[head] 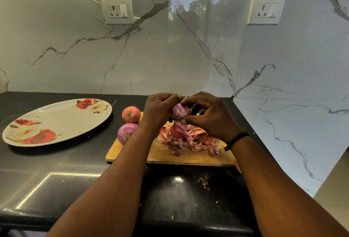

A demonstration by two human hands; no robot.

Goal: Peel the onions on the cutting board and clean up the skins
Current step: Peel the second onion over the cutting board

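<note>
Both hands, left (pixel 159 111) and right (pixel 208 117), pinch purple half-peeled onion (pixel 180 111) above papery skin heap (pixel 188 138); flakes risk scattering off wooden cutting board (pixel 188 158).
</note>
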